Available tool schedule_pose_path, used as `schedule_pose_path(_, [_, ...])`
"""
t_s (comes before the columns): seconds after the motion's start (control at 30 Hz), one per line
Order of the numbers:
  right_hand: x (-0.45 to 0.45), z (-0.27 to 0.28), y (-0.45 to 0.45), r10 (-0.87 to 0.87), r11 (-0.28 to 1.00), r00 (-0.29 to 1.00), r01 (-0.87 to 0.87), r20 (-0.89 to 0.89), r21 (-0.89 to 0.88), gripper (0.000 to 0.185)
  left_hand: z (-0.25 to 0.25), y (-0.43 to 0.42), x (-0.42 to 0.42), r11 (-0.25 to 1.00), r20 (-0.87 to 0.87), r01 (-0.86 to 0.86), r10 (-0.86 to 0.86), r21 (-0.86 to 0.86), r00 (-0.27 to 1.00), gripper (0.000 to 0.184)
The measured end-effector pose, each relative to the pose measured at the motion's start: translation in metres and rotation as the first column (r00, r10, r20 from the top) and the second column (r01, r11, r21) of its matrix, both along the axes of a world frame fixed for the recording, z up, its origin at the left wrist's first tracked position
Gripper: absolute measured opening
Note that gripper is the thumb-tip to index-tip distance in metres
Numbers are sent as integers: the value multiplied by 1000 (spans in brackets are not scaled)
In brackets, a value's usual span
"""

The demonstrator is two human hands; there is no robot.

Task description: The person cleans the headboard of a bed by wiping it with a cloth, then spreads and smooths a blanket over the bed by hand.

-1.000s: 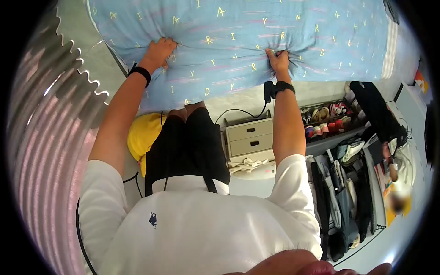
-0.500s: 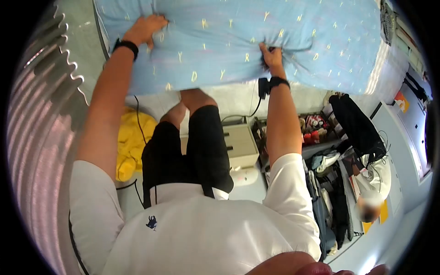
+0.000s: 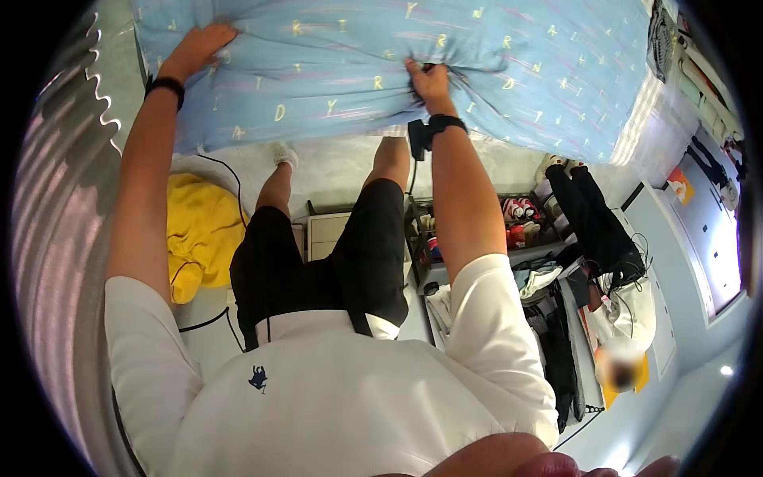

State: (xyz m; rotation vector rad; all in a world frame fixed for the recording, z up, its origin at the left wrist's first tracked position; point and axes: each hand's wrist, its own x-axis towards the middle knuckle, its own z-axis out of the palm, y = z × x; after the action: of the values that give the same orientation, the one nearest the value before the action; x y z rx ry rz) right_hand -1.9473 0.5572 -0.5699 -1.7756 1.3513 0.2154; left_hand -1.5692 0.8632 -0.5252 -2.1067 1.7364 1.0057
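A blue bedsheet (image 3: 310, 63) printed with yellow letters stretches across the top of the view. My left hand (image 3: 203, 48) lies on its left part, palm down with the fingers stretched out. Further right, my right hand (image 3: 430, 82) has its fingers closed on the sheet, and creases spread out from that spot. A dark patch shows between the thumb and fingers there; I cannot tell what it is. Each wrist wears a black band, and a cable hangs from the right one.
A yellow cloth (image 3: 205, 238) lies on the floor at the left, beside a cable. A drawer unit (image 3: 324, 236) and a rack with shoes (image 3: 520, 215) stand below the bed. Another person in black trousers (image 3: 596, 219) is at the right. A ridged curtain (image 3: 71, 238) hangs at the left.
The view has shifted, so both hands and the sheet appear further left. My legs are wider apart, and my left foot now shows near the bed. The right hand keeps its grip.
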Motion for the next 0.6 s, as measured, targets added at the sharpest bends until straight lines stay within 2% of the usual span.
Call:
schedule_pose_path(0.03, [7, 14, 1, 25, 1000, 999, -24, 47, -17, 44, -4, 11, 1, 996, -7, -24, 24, -84, 1000, 72])
schedule_pose_path(0.1, [5, 6, -1, 86, 996, 992, -86, 90, -2, 46, -13, 56, -11, 908, -97, -76, 40, -413, 995, 58])
schedule_pose_path(0.13, [10, 21, -6, 143, 989, 989, -142, -35, 29, 47, 11, 62, -36, 884, -163, -240, 189, -402, 969, 51])
schedule_pose_path(0.17, [10, 18, -7, 95, 984, 995, -90, -28, 156, 40, 33, 72, -55, 921, -209, -357, 323, -158, 923, 47])
schedule_pose_path(0.2, [4, 4, 0, 156, 986, 977, -145, 143, -78, 45, 40, 101, -71, 885, -262, -386, 321, -259, 910, 43])
schedule_pose_path(0.23, [-1, -8, 3, 245, 936, 928, -151, 280, -319, 51, 62, 99, -86, 938, -171, -332, 312, -98, 934, 32])
schedule_pose_path(0.27, [7, 2, -8, 221, 941, 929, -124, 295, -315, 51, 104, 79, -109, 906, -125, -423, 421, 16, 898, 27])
schedule_pose_path(0.3, [10, 24, -18, 127, 985, 967, -149, 219, 90, 52, 139, 56, -131, 849, -71, -510, 522, 140, 850, 23])
schedule_pose_path(0.33, [4, 47, -25, 73, 864, 992, -116, 107, 489, 53, 145, 51, -144, 854, -71, -493, 509, 169, 858, 23])
schedule_pose_path(0.37, [-12, 63, -32, 62, 853, 993, -103, 96, 512, 53, 144, 56, -162, 707, -41, -660, 689, 254, 723, 25])
schedule_pose_path(0.4, [-29, 76, -46, -108, 603, 983, -51, 145, 796, 44, 144, 63, -177, 517, 21, -795, 834, 317, 551, 28])
schedule_pose_path(0.43, [-39, 86, -66, -277, 267, 951, -64, 140, 962, 37, 143, 56, -195, 242, 68, -907, 957, 343, 281, 33])
schedule_pose_path(0.47, [-49, 109, -90, -225, 266, 963, -84, 147, 960, 36, 137, 34, -213, -43, 102, -939, 995, 342, -9, 39])
schedule_pose_path(0.5, [-68, 132, -115, -176, 274, 972, -100, 153, 956, 35, 134, 12, -231, -103, 65, -919, 994, 381, -85, 51])
schedule_pose_path(0.53, [-94, 135, -137, -182, 391, 966, -98, 182, 915, 35, 141, -31, -240, -195, 133, -851, 980, 488, -148, 70])
schedule_pose_path(0.57, [-121, 133, -157, -181, 499, 963, -86, 201, 862, 36, 133, -53, -249, -303, 92, -773, 948, 557, -305, 77])
schedule_pose_path(0.6, [-143, 133, -178, -211, 606, 970, 33, 120, 795, 36, 125, -70, -256, -396, 72, -667, 886, 631, -458, 84])
